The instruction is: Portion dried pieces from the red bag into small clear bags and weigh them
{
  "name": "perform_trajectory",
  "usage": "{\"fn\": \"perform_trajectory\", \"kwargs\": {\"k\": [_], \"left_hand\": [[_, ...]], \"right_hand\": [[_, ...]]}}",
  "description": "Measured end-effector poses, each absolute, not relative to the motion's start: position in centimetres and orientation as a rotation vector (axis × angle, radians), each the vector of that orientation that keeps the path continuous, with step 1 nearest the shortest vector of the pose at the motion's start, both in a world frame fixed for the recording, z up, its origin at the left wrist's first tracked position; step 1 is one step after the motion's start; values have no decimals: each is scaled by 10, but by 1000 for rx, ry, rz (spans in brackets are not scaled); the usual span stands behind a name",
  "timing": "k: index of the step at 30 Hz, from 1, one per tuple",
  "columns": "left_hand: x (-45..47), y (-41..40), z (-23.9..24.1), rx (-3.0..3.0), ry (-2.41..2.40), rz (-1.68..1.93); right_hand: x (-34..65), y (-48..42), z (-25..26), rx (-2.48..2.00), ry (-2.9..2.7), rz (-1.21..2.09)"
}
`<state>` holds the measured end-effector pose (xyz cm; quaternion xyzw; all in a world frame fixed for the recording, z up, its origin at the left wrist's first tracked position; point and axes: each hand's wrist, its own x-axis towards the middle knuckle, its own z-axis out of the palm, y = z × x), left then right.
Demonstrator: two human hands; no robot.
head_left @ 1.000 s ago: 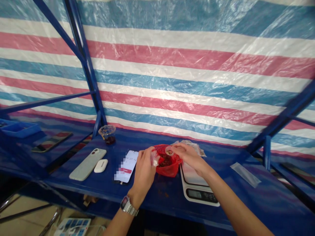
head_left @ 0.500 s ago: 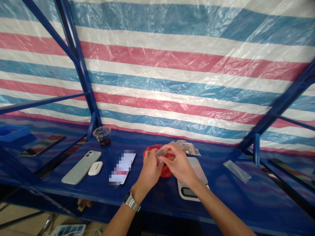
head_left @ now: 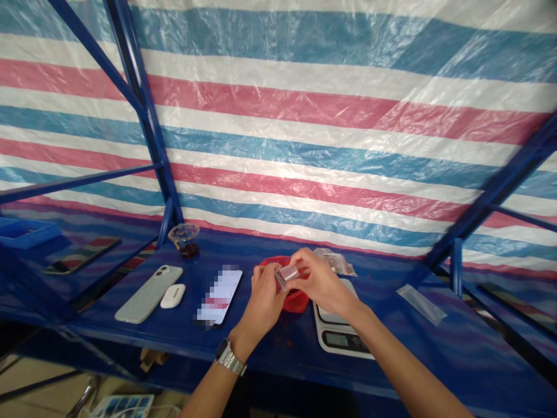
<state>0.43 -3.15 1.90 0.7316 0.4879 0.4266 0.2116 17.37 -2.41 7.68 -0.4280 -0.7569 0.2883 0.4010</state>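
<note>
My left hand (head_left: 263, 305) and my right hand (head_left: 319, 283) meet above a red plastic bag (head_left: 295, 302), pinching a small shiny clear packet (head_left: 286, 276) between their fingers. The packet's contents cannot be made out. Most of the red bag lies hidden behind my hands. Under my right wrist stands a white digital kitchen scale (head_left: 337, 331). A bundle of small flat packets (head_left: 335, 261) lies just beyond my right hand.
On the blue table (head_left: 278, 342) lie a phone with a pixelated screen (head_left: 220, 295), a pale-cased phone (head_left: 148, 294) and a white earbud case (head_left: 173, 296). Further back are a clear cup with dark contents (head_left: 185, 240) and a clear strip (head_left: 421, 304).
My hands have come closer together over the red bag, and both now pinch the small packet. The view has shifted slightly.
</note>
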Motion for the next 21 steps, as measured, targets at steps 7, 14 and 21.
{"fn": "perform_trajectory", "kwargs": {"k": [7, 14, 21], "left_hand": [[4, -33, 23, 2029, 1401, 1291], [7, -40, 19, 1848, 1348, 1373], [-10, -45, 27, 1764, 1424, 1371]], "right_hand": [[170, -30, 87, -1082, -1991, 582], [174, -33, 94, -976, -1985, 965], [189, -28, 98, -1067, -2036, 473]]}}
